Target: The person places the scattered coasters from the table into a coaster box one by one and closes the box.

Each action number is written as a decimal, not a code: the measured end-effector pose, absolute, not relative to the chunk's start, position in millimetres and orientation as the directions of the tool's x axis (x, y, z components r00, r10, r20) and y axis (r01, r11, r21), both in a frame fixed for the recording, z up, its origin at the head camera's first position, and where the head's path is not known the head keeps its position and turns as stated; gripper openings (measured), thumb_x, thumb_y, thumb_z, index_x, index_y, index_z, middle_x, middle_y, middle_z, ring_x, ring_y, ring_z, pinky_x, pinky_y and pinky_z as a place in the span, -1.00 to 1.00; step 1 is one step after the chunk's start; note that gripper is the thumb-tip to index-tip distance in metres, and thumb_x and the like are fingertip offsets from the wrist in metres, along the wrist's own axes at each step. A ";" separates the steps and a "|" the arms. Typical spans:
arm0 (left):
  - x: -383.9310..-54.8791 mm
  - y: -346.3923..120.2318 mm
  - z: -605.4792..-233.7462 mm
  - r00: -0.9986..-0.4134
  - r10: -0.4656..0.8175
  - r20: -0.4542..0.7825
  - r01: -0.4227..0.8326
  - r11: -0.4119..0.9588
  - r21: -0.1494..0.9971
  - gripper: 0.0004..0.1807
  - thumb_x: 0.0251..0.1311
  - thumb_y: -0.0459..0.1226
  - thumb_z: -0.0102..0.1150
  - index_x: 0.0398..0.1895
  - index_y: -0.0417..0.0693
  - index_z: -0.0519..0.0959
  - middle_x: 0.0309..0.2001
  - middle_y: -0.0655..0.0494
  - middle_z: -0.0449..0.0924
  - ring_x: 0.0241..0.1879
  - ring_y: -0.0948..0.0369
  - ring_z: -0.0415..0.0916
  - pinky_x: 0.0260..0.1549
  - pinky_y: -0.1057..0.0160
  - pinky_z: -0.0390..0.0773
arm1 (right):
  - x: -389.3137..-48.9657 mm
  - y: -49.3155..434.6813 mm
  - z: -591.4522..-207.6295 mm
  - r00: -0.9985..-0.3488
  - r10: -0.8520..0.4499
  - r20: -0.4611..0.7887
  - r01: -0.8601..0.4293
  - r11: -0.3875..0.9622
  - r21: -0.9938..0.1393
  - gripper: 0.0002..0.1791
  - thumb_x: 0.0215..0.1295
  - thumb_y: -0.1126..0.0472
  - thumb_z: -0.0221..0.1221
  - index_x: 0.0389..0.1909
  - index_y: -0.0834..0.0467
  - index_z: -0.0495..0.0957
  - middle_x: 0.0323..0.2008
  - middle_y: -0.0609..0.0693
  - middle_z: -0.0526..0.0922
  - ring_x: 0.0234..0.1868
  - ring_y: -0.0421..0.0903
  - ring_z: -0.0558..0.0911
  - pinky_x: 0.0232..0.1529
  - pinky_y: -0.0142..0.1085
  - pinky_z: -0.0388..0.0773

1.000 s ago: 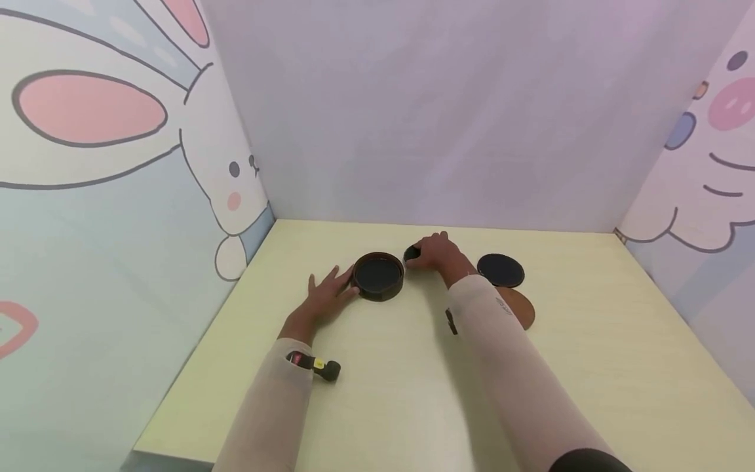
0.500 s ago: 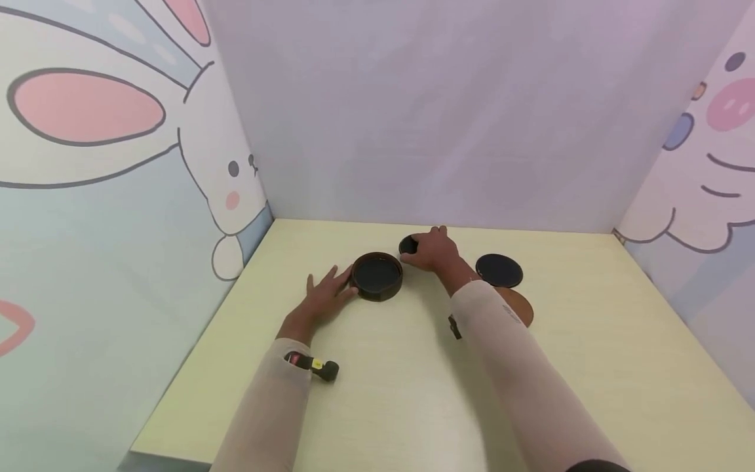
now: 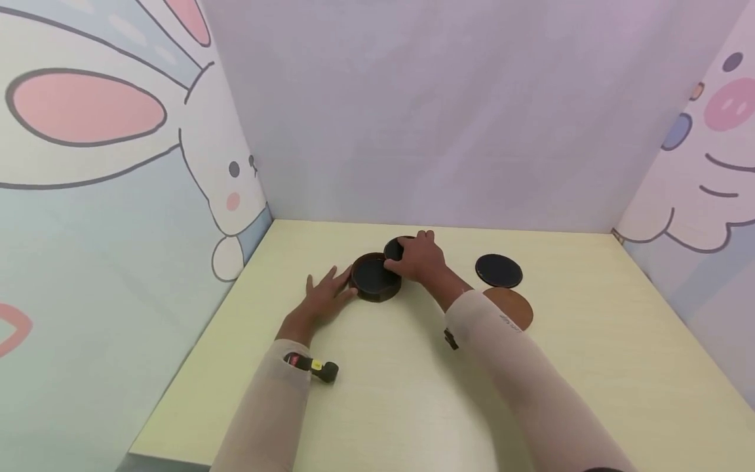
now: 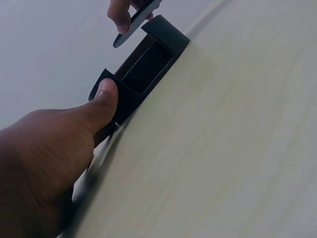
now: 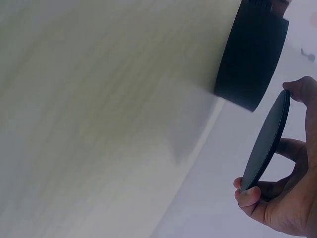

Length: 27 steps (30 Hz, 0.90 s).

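Near the tabletop's (image 3: 383, 393) far edge, my right grip (image 3: 420, 257) pinches a thin, round black disc (image 5: 267, 141); its tilt could snag on the dark, round-walled holder (image 3: 378, 297) my spread left grip (image 3: 323, 299) touches.

I can read no text; the mark (image 3: 510, 323) on right sleeve (image 3: 531, 380) and label (image 3: 317, 364) on left strap (image 3: 303, 362) are too small.

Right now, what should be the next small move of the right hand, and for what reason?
Probably the right hand should bring the black coaster slightly left, over the opening of the round holder. In the head view the coaster overlaps only the holder's far right part, and the right wrist view shows them apart. The left hand touches the holder's side, so it can likely steady it.
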<state>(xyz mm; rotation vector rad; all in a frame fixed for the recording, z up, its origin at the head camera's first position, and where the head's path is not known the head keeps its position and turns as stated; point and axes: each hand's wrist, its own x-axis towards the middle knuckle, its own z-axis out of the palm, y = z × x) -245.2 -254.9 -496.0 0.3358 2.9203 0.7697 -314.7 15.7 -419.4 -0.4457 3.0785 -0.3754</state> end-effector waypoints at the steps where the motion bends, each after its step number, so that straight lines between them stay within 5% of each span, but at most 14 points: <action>1: -245.5 -255.0 -495.3 -0.970 0.238 -0.043 0.186 0.848 0.497 -0.21 0.66 0.31 -0.20 0.81 0.46 -0.07 0.75 0.11 0.18 0.83 -0.05 -0.18 0.64 -0.47 -0.60 | -312.5 13.3 -419.0 -0.959 -0.282 0.028 -0.281 0.930 -0.238 -0.13 0.42 -0.39 0.19 0.62 -0.02 0.44 0.33 0.32 0.49 0.38 0.22 0.37 0.02 0.09 0.77; 27: -244.8 -256.8 -495.8 -0.969 0.244 -0.046 0.192 0.854 0.483 -0.19 0.65 0.33 -0.22 0.82 0.42 -0.08 0.74 0.11 0.21 0.82 -0.07 -0.16 0.63 -0.52 -0.56 | -286.8 -27.0 -426.9 -0.923 -0.384 0.030 -0.382 0.902 -0.200 -0.13 0.42 -0.43 0.19 0.60 -0.02 0.46 0.44 0.30 0.48 0.44 0.20 0.41 0.08 0.08 0.79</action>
